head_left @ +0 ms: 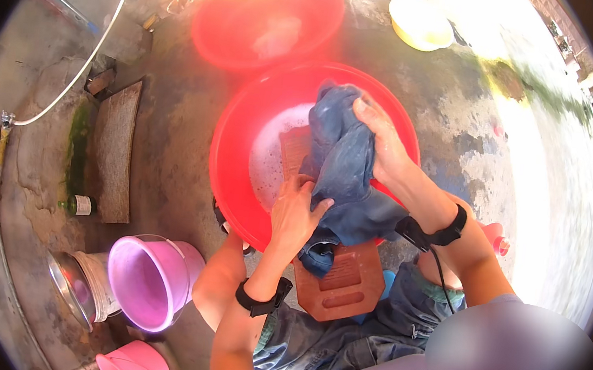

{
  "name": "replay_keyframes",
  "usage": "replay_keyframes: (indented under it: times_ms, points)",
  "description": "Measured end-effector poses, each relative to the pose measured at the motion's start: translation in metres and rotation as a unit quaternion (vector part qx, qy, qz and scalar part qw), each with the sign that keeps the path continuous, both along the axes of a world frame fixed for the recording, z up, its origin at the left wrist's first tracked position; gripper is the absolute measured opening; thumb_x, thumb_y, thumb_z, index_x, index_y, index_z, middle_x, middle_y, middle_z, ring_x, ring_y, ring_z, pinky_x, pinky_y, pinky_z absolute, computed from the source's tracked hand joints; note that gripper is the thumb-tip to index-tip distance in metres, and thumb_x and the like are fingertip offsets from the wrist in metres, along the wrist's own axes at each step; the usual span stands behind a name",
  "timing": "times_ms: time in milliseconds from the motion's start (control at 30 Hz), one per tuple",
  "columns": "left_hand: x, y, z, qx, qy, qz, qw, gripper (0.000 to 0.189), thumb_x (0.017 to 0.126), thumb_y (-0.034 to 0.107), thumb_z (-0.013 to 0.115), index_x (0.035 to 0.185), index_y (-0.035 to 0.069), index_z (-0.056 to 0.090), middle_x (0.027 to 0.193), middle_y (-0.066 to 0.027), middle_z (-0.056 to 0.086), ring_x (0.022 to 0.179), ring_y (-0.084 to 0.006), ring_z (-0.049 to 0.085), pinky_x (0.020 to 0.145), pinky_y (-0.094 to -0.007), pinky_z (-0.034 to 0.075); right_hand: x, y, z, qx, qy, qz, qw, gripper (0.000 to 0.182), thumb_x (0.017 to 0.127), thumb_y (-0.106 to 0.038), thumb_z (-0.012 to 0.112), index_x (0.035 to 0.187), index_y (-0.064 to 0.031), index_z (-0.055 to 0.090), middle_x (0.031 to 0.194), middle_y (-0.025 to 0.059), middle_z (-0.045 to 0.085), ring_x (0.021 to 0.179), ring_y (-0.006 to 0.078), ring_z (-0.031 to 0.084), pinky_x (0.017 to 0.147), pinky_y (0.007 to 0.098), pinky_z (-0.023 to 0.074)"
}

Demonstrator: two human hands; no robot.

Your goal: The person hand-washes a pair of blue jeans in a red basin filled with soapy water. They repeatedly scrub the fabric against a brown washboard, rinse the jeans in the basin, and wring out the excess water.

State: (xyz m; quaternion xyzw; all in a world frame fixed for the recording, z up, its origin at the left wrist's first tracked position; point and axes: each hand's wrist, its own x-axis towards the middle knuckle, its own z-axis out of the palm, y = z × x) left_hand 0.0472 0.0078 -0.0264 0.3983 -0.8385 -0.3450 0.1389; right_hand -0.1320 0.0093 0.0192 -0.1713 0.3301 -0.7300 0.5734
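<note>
A wet blue denim garment (343,162) is bunched over a red-brown washboard (336,299), which slopes out of a large red plastic basin (228,179). My left hand (297,206) grips the cloth's lower left side, thumb lying across a fold. Higher up, my right hand (383,134) holds the far right part of the bundle. One end of the garment hangs over the basin's near rim, between my knees. Soapy water with white foam (267,156) shows in the basin, left of the board. Cloth hides most of the board's ridged middle.
Another red basin (268,24) stands beyond, and a yellow basin (421,24) at far right. On the left are a purple bucket (147,283), a pink bucket (135,364), a steel basin (73,289), a green bottle (80,205), a leaning board (114,153) and a white hose (87,63).
</note>
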Motion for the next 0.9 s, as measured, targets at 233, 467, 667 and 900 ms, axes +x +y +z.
replay_keyframes:
  times_ms: [233, 467, 667, 900]
  points:
    - [-0.010, -0.010, -0.013, 0.393, 0.472, 0.198, 0.764, 0.025, 0.089, 0.025, 0.053, 0.099, 0.002, 0.057, 0.106, -0.0068, 0.057, 0.097, -0.0170, 0.052, 0.084, -0.0304, 0.041, 0.009, 0.005, 0.008, -0.009, 0.548, -0.189, 0.814, 0.040, 0.071, -0.017, 0.068, 0.108, -0.0060, 0.055, 0.096, 0.0059, 0.058, 0.095, 0.0171, 0.055, 0.086, 0.0318, 0.0426]
    - [-0.067, 0.019, 0.012, 0.521, 0.489, 0.369, 0.594, 0.030, 0.092, 0.026, 0.042, 0.110, 0.004, 0.052, 0.109, -0.0086, 0.056, 0.099, -0.0197, 0.054, 0.086, -0.0349, 0.042, 0.037, 0.006, -0.010, -0.075, 0.738, -0.129, 0.658, 0.026, 0.067, -0.020, 0.067, 0.091, -0.0141, 0.059, 0.082, 0.0067, 0.057, 0.075, 0.0259, 0.060, 0.065, 0.0347, 0.0509]
    - [-0.042, 0.018, -0.019, 0.530, 0.580, 0.231, 0.573, 0.034, 0.092, 0.025, 0.040, 0.119, 0.005, 0.044, 0.113, -0.0055, 0.053, 0.100, -0.0172, 0.054, 0.087, -0.0300, 0.043, 0.075, 0.033, -0.015, -0.188, 0.731, -0.146, 0.640, 0.026, 0.067, -0.018, 0.069, 0.091, -0.0141, 0.060, 0.082, 0.0071, 0.058, 0.070, 0.0259, 0.060, 0.060, 0.0352, 0.0500]
    - [-0.044, 0.004, 0.012, 0.552, 0.435, 0.284, 0.652, 0.036, 0.092, 0.032, 0.044, 0.110, 0.002, 0.052, 0.105, -0.0096, 0.058, 0.096, -0.0189, 0.056, 0.085, -0.0332, 0.044, -0.003, -0.008, -0.019, 0.028, 0.636, -0.094, 0.765, 0.029, 0.075, -0.023, 0.067, 0.099, -0.0104, 0.056, 0.087, 0.0086, 0.061, 0.079, 0.0198, 0.061, 0.069, 0.0295, 0.0479]
